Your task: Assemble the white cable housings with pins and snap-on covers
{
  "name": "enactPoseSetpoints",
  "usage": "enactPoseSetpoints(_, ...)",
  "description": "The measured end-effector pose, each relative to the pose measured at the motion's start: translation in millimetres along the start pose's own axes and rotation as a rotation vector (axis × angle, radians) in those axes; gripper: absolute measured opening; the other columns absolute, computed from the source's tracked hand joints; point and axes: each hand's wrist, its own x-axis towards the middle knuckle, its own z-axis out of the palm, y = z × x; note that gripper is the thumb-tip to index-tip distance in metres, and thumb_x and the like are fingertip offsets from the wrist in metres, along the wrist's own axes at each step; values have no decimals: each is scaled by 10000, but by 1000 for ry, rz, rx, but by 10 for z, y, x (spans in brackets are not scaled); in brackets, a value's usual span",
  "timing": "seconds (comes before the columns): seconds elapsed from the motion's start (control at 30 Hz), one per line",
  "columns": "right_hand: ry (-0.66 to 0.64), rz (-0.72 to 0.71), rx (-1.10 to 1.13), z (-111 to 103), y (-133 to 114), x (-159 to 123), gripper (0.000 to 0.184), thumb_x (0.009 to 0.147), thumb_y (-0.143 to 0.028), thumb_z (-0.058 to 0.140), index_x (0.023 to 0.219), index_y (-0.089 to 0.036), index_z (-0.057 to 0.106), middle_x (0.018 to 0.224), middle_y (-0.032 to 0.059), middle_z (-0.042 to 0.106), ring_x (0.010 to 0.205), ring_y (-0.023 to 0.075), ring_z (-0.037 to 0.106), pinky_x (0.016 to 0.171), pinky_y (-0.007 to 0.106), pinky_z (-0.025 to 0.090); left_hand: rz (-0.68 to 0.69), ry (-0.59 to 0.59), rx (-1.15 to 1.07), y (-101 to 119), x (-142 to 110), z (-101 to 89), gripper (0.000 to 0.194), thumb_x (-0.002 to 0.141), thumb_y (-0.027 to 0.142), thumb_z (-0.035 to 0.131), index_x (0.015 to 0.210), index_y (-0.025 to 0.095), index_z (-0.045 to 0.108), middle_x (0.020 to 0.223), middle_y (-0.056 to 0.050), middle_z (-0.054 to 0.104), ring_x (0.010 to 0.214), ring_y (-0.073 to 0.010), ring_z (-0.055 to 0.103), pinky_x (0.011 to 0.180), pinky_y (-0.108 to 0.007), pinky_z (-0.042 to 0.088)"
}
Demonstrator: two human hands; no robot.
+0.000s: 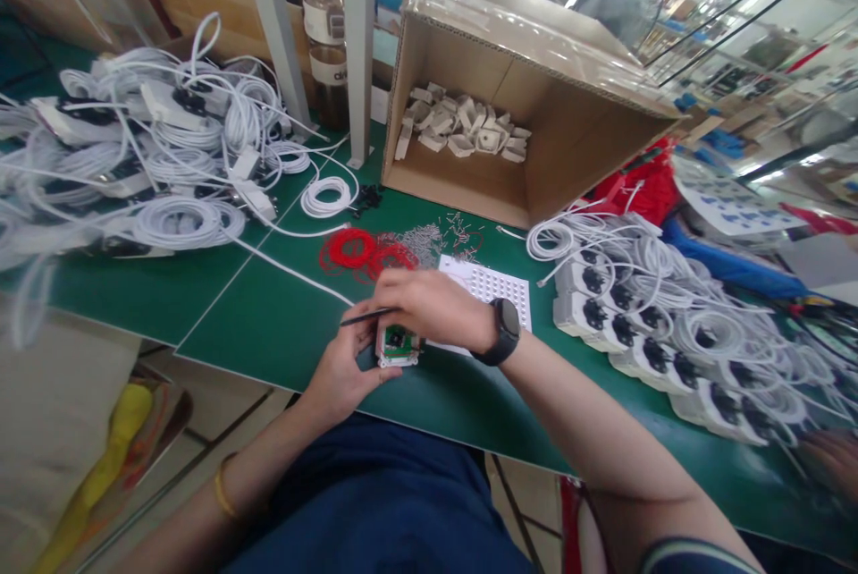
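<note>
My left hand (335, 377) is closed around a small white housing (406, 363) near the table's front edge. Inside the housing lies a green circuit board (406, 344) with a dark part at its middle. From above, my right hand (435, 301) reaches over it with bent fingers pinching a thin black tool (365, 317); its exact kind is unclear and the fingers hide part of it. A white cable (295, 272) runs from the left pile to the hands. Beyond them are red rubber-like rings (352, 248) and a heap of small screws (425, 245).
Coiled white cables (180, 145) with housings crowd the left. An open cardboard box (462, 185) holds several white parts (469, 122). Rows of white units (630, 324) with cables stand right. A dotted white sheet (513, 292) lies beside my right wrist. Another person's hand (831, 458) shows far right.
</note>
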Motion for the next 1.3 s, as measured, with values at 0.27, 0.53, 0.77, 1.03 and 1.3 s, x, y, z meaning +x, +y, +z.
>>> enactPoseSetpoints(0.27, -134, -131, -249, -67, -176, 10, 129, 870, -185, 547, 957, -199, 641, 962, 43, 593, 633, 114, 501, 468, 261, 207, -30, 25, 109, 96, -16, 9, 890, 639, 159, 732, 1373, 248, 236, 1205, -60, 592, 1145, -245, 551, 1012, -430, 427)
enactPoseSetpoints(0.53, 205, 217, 186, -215, -137, -374, 82, 836, -131, 556, 784, -185, 591, 703, -21, 611, 624, 96, 533, 572, 204, 361, 56, -27, 30, 65, -51, -13, 769, 672, 144, 717, 1335, 250, 343, 1355, -99, 456, 1235, -257, 467, 1054, -438, 381)
enactPoseSetpoints(0.77, 333, 441, 264, -286, -663, -581, 101, 808, -139, 581, 739, -201, 621, 614, -38, 592, 524, 88, 484, 518, 202, 346, 138, -30, 117, 64, -55, -51, 608, 714, 224, 713, 1261, 250, 447, 1326, -90, 477, 1205, -256, 492, 1047, -441, 390)
enactPoseSetpoints(1.03, 284, 526, 445, 104, -732, -392, 108, 775, -111, 580, 748, -189, 651, 697, -21, 662, 619, 109, 582, 577, 207, 381, 279, -10, 280, 76, -26, -90, 521, 743, 328, 689, 1224, 237, 513, 1277, -91, 524, 1227, -258, 462, 1065, -432, 363)
enactPoseSetpoints(1.3, 396, 609, 472, 136, -513, -310, 97, 765, -117, 591, 744, -164, 673, 692, 2, 681, 616, 117, 585, 578, 207, 397, 245, -40, 225, 25, -38, -95, 530, 733, 314, 699, 1223, 254, 508, 1313, -101, 476, 1251, -267, 442, 1054, -432, 386)
